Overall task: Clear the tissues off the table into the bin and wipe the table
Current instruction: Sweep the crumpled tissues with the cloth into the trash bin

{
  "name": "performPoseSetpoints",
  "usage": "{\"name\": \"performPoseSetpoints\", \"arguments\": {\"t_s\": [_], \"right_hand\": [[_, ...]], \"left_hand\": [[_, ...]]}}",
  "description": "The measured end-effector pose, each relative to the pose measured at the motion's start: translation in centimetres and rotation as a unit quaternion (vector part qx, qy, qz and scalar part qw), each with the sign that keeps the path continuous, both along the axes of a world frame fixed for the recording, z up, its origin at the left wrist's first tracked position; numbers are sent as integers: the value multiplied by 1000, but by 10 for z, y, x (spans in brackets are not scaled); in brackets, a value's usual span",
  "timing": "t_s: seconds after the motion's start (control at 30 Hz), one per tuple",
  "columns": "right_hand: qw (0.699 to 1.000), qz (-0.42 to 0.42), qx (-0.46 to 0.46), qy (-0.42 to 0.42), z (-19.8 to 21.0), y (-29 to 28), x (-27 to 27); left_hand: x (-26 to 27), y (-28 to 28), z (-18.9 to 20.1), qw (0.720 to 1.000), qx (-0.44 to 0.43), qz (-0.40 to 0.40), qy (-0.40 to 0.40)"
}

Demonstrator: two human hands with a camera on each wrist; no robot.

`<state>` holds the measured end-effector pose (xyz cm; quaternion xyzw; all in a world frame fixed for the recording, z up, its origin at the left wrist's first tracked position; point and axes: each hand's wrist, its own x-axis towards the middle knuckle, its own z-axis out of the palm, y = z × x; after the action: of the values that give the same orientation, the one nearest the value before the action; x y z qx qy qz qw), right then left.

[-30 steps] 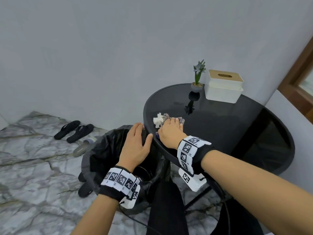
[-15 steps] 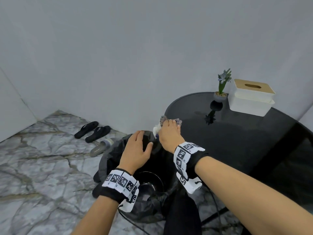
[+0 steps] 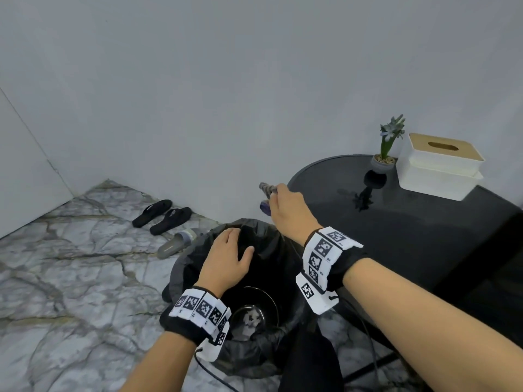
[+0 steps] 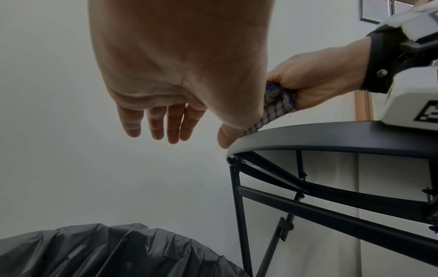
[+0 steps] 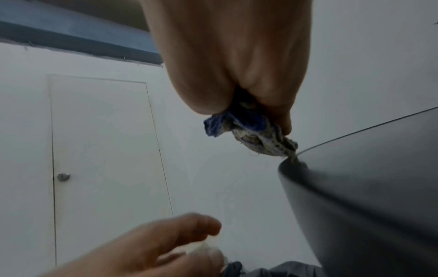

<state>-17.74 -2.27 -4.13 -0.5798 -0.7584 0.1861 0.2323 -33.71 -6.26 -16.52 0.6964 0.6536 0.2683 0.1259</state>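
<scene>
The right hand (image 3: 285, 207) grips a checked cloth (image 4: 276, 110) at the table edge (image 4: 308, 136); the left hand (image 3: 226, 258) hovers spread above the bin (image 3: 271, 250). A white tissue (image 3: 250, 321) seems to lie inside the bin, so wiping the tabletop should come next.

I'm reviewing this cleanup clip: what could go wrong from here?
The cloth bunched in the right hand hangs at the table edge over the bin; a slack grip might drop it in. Wiping further back could knock the small plant beside the tissue box.
</scene>
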Motion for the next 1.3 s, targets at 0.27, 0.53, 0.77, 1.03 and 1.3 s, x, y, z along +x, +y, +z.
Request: {"name": "performPoseSetpoints", "arguments": {"t_s": [0.27, 0.53, 0.77, 1.03, 1.3], "right_hand": [[995, -55, 0, -85, 22, -2, 42], [954, -13, -87, -288, 1, -15, 56], [958, 71, -68, -269, -9, -19, 30], [980, 136, -72, -129, 9, -28, 62], [983, 151, -59, -82, 34, -60, 93]], "left_hand": [[4, -6, 2, 1000, -13, 3, -17], [10, -5, 2, 1000, -12, -4, -8], [18, -3, 1, 1000, -9, -8, -8], [20, 1, 7, 1000, -3, -15, -13], [34, 0, 25, 999, 22, -36, -35]]}}
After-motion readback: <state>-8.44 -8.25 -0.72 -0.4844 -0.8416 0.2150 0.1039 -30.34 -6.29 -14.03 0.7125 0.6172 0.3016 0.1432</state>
